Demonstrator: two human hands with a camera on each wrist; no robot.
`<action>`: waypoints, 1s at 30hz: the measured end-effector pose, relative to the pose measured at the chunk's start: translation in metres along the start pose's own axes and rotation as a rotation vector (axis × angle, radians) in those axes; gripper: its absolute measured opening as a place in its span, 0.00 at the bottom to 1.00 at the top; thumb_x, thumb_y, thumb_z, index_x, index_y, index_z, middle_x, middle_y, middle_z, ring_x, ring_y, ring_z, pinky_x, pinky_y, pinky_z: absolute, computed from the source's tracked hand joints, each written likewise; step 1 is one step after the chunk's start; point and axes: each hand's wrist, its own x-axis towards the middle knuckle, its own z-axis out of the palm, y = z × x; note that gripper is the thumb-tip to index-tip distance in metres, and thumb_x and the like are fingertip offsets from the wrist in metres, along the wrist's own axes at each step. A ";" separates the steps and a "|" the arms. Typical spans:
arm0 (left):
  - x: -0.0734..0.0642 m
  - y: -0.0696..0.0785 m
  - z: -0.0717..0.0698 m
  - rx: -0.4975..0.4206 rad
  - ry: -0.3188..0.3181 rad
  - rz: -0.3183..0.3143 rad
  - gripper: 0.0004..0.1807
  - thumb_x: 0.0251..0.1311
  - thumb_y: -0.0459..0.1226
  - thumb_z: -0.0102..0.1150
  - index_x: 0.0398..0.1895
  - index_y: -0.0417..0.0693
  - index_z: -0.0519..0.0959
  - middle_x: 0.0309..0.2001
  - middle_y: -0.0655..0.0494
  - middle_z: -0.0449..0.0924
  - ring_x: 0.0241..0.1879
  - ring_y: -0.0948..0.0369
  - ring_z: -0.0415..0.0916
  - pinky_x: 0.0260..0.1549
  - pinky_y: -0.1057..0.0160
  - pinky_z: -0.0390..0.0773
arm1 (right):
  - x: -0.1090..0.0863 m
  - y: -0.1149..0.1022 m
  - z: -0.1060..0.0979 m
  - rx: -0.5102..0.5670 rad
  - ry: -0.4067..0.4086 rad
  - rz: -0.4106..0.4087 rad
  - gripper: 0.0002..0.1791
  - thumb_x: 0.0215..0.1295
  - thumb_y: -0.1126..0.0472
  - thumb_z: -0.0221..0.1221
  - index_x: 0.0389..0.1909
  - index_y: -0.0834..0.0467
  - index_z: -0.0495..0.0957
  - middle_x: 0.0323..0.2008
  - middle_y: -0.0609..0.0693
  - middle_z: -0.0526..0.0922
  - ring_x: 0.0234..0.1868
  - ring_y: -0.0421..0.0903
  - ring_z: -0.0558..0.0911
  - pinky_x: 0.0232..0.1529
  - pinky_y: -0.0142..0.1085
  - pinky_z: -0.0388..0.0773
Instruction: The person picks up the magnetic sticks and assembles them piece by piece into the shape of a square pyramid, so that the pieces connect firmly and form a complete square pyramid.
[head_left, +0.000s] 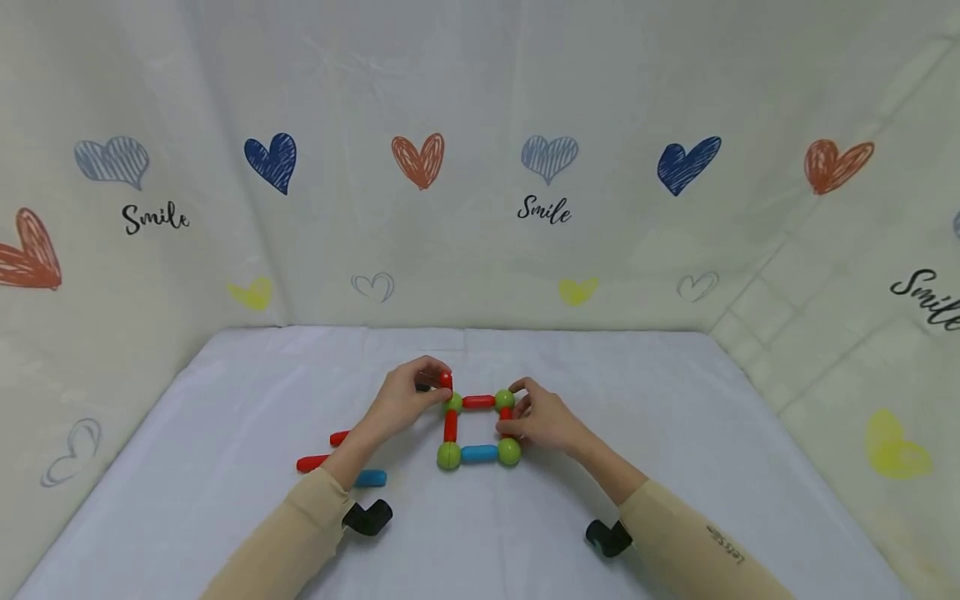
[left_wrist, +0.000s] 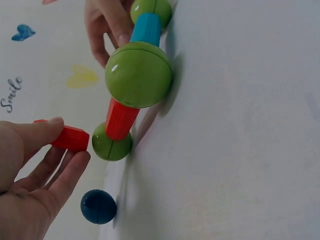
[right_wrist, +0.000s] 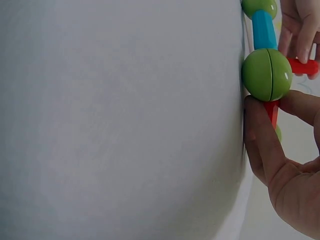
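Left hand (head_left: 401,398): pinches a red rod (left_wrist: 73,139) upright just over the far-left ball (head_left: 454,403) — we cannot confirm contact.
Right hand (head_left: 547,419): thumb and fingers grip the right rod (head_left: 506,413), beside the near-right ball (head_left: 509,452).
Square (head_left: 477,402): flat on the table (head_left: 675,467), centre; we count four green balls, red rods left, right and far, a blue rod (head_left: 479,453) near.
Loose rods (head_left: 371,478): two red, one blue, lying left of the square, partly hidden by the left arm (head_left: 281,542).
Dark ball (left_wrist: 98,206): on the table, left of the far-left ball, seen from the left wrist.
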 end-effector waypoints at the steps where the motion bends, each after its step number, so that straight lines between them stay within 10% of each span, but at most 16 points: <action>1: 0.001 0.001 0.001 -0.001 0.000 -0.001 0.16 0.62 0.34 0.72 0.51 0.51 0.82 0.43 0.61 0.84 0.47 0.58 0.82 0.49 0.55 0.82 | 0.000 0.000 0.000 0.000 -0.001 -0.002 0.34 0.61 0.57 0.73 0.63 0.60 0.68 0.36 0.52 0.79 0.32 0.47 0.80 0.35 0.37 0.83; 30: 0.000 0.003 -0.001 -0.006 -0.030 -0.012 0.18 0.65 0.34 0.70 0.57 0.46 0.78 0.46 0.56 0.83 0.46 0.57 0.81 0.49 0.56 0.82 | 0.006 -0.005 -0.001 -0.024 0.004 -0.035 0.20 0.77 0.61 0.57 0.66 0.58 0.74 0.34 0.54 0.81 0.25 0.47 0.84 0.29 0.39 0.85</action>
